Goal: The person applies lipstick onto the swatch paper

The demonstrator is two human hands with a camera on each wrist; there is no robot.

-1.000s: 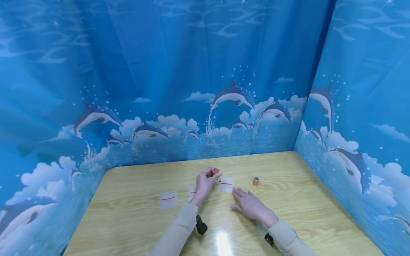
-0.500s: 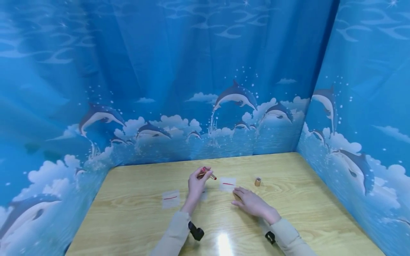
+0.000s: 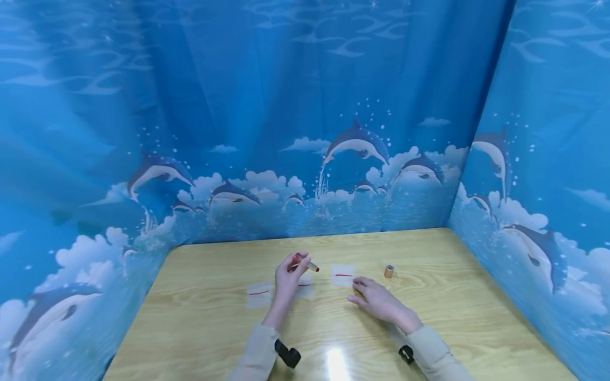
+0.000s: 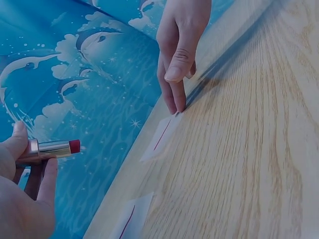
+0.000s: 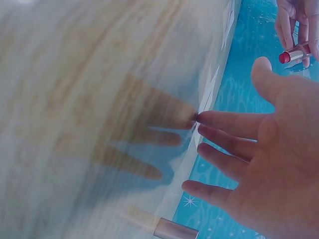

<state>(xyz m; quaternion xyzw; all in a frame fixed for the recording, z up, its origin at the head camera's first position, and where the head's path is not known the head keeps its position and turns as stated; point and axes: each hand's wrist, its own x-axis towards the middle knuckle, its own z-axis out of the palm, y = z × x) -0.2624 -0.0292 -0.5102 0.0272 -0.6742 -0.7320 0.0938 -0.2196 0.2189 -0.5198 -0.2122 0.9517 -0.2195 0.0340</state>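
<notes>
You have the lipstick (image 3: 312,266) pinched in your left hand (image 3: 287,278), thumb against fingers round its base, the red tip (image 4: 74,146) bare. It juts out to the right of that grip — its long axis running sideways and dipping a little toward the table (image 3: 214,323). The cap (image 3: 389,271) lies well off on the same side, past the paper square (image 3: 340,282) with its red stroke (image 3: 344,275); it stands upright, so its axis crosses the lipstick's rather than lining up with it. Your right hand (image 3: 378,301) is clearly the nearer one to the cap: from those fingertips it sits to the right and a little farther from you, near but untouched. The right fingers are spread and grip nothing, their tips at the near right corner of that square — whether they press it or barely brush it, the blurred right wrist view doesn't settle.
</notes>
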